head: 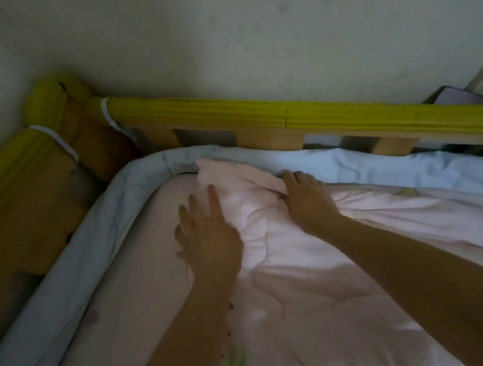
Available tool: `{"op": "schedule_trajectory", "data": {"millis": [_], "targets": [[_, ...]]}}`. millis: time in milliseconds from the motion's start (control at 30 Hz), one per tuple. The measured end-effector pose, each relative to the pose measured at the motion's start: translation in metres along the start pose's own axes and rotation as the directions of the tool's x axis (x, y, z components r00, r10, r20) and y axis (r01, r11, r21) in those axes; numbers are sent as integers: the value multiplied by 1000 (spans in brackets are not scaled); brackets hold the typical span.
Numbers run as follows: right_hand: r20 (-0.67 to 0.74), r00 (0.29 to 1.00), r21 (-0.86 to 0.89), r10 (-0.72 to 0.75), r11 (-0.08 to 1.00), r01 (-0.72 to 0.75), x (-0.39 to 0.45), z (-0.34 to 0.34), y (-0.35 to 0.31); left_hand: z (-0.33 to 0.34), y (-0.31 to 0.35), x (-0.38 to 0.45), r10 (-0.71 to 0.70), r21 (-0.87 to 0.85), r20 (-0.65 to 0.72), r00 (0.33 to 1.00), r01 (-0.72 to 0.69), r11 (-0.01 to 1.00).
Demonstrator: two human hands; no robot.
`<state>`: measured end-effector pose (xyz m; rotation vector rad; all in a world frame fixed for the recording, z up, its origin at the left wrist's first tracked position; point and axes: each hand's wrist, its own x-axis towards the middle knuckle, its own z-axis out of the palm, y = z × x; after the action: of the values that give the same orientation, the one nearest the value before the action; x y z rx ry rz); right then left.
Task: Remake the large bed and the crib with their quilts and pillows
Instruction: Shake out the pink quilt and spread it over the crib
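A pale pink quilt (pixel 295 269) lies rumpled in the crib, its corner pushed up toward the far left corner. My left hand (pixel 208 238) lies flat on the quilt with straight, spread fingers. My right hand (pixel 305 195) grips a fold of the quilt's far edge, fingers curled into the cloth beside the light blue padded bumper (pixel 388 159). The pink sheet (pixel 139 262) shows bare left of the quilt. No pillow is in sight.
The crib's wooden rails carry yellow foam padding (pixel 317 110) tied with white straps, meeting at the far left corner (pixel 62 100). A plain wall (pixel 240 24) stands right behind the rail. A box-like object (pixel 454 97) sits beyond the rail at the far right.
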<state>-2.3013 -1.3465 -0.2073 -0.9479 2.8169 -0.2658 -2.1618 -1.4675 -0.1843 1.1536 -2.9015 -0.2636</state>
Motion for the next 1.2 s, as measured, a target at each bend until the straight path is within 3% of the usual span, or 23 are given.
{"op": "schedule_trajectory", "data": {"millis": [67, 133, 333, 433, 600, 767, 867, 933, 1067, 1200], "targets": [[-127, 990, -81, -57, 996, 47, -14, 5, 9, 7, 14, 9, 158, 40, 37, 987, -159, 986], [-205, 971, -121, -125, 987, 101, -30, 5, 23, 16, 17, 16, 185, 56, 77, 980, -190, 980], [-299, 954, -53, -29, 998, 14, -53, -4, 74, 11, 6, 36, 256, 27, 235, 938, -270, 963], [-237, 967, 17, -92, 995, 99, -39, -9, 77, 5, 9, 34, 304, 139, 252, 919, -345, 928], [-232, 972, -56, 41, 997, -55, 3, -24, 72, 9, 25, 54, 240, 303, 250, 938, -311, 901], [-252, 967, -58, -26, 998, 12, -46, -4, 76, 9, 46, 33, 132, 371, 271, 953, -231, 900], [-146, 987, -78, -71, 995, 60, -92, -21, 99, 0, 63, 0, 230, 344, 187, 955, -283, 895], [-136, 990, -54, -34, 998, 27, -125, -43, 129, -7, 90, -22, 392, 259, 150, 908, -419, 870], [-177, 966, 29, 187, 982, -185, -183, -79, 206, -15, 163, -63, 617, 141, 282, 735, -668, 731], [-45, 923, -53, 382, 922, -384, -252, -101, 302, -10, 253, -113, 717, 39, 334, 612, -769, 638]]}}
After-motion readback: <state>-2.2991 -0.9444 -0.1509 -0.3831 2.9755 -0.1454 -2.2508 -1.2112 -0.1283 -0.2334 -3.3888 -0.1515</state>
